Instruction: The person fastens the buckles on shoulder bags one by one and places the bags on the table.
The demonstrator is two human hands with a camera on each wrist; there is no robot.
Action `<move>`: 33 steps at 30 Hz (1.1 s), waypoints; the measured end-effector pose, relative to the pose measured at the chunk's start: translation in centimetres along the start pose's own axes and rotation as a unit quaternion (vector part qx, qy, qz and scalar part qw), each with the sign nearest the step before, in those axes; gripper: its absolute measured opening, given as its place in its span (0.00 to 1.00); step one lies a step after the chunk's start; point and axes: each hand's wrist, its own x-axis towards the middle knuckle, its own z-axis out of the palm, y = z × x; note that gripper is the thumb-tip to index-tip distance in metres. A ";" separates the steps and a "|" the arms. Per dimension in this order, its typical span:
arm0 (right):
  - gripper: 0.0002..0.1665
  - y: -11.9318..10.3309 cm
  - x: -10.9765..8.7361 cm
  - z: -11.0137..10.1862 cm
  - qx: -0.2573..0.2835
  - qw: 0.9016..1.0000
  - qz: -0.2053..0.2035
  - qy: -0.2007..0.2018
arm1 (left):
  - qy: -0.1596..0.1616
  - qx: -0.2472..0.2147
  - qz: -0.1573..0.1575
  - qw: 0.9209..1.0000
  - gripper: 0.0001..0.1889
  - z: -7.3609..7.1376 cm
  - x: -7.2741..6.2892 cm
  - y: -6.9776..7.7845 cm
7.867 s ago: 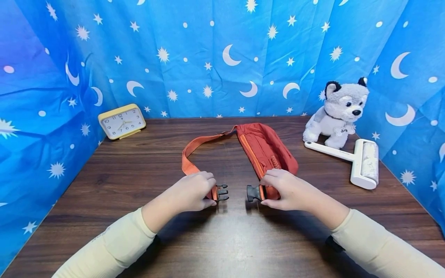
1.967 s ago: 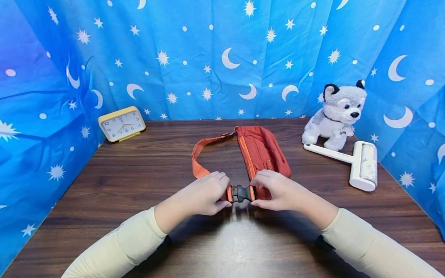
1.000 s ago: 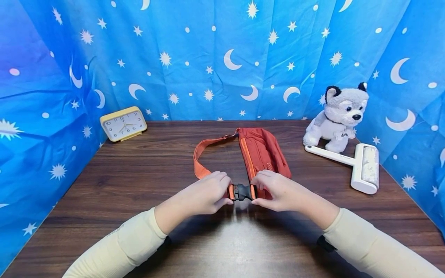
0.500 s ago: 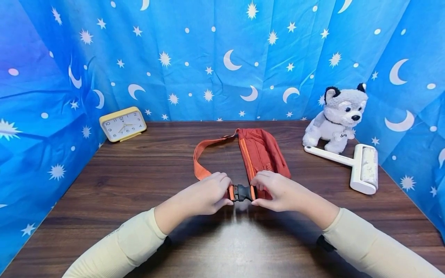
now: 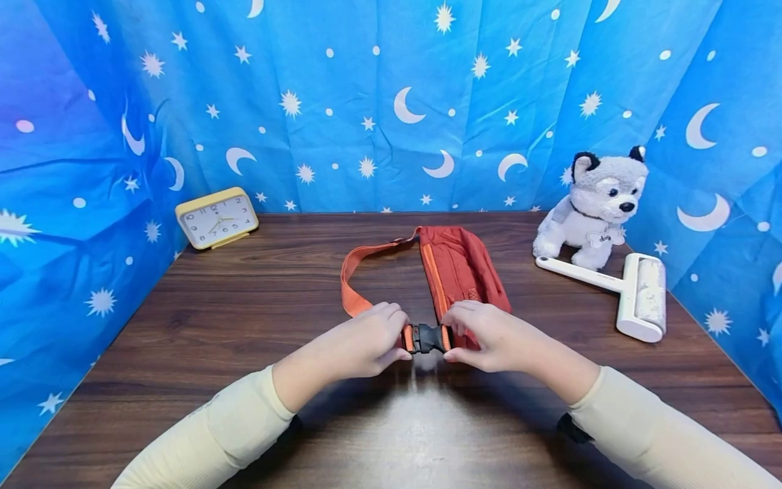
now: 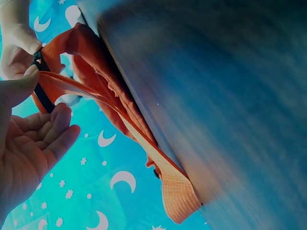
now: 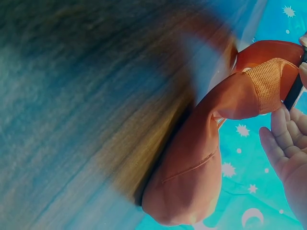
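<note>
In the head view a red belt bag [image 5: 473, 265] lies on the table, its orange strap [image 5: 354, 268] looped round to the left. The two halves of its black side-release buckle [image 5: 427, 338] are joined, between my hands. My left hand [image 5: 357, 339] pinches the buckle's left end, where the strap passes through. At its other end my right hand [image 5: 491, 336] pinches it beside the bag. The left wrist view has thumb and fingertips on either edge of the black buckle [image 6: 45, 98]. In the right wrist view, fingers touch the buckle's edge [image 7: 293, 96] next to the orange webbing.
A yellow alarm clock [image 5: 216, 219] stands at the back left of the wooden table [image 5: 275, 421]. At the back right sits a grey and white plush dog [image 5: 592, 207], with a white lint roller [image 5: 638, 299] in front of it. A blue curtain [image 5: 342, 81] encloses the table.
Nearly eight seconds ago the buckle halves were apart, one in each hand. My hands have come together and the halves are now joined. Over the last second hardly anything has moved.
</note>
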 end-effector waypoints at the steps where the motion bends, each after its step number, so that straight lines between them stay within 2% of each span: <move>1: 0.23 0.0 0.0 0.0 0.000 1.000 -0.003 0.002 | 0.000 0.000 0.000 1.000 0.19 0.0 0.0 0.0; 17: 0.24 0.0 -0.2 -0.4 0.018 1.000 -0.008 -0.005 | 0.012 0.025 0.009 1.000 0.18 0.0 0.4 0.5; 33: 0.24 0.0 -0.2 -0.4 0.022 1.000 0.003 -0.002 | 0.004 0.020 -0.006 1.000 0.19 0.0 0.6 0.4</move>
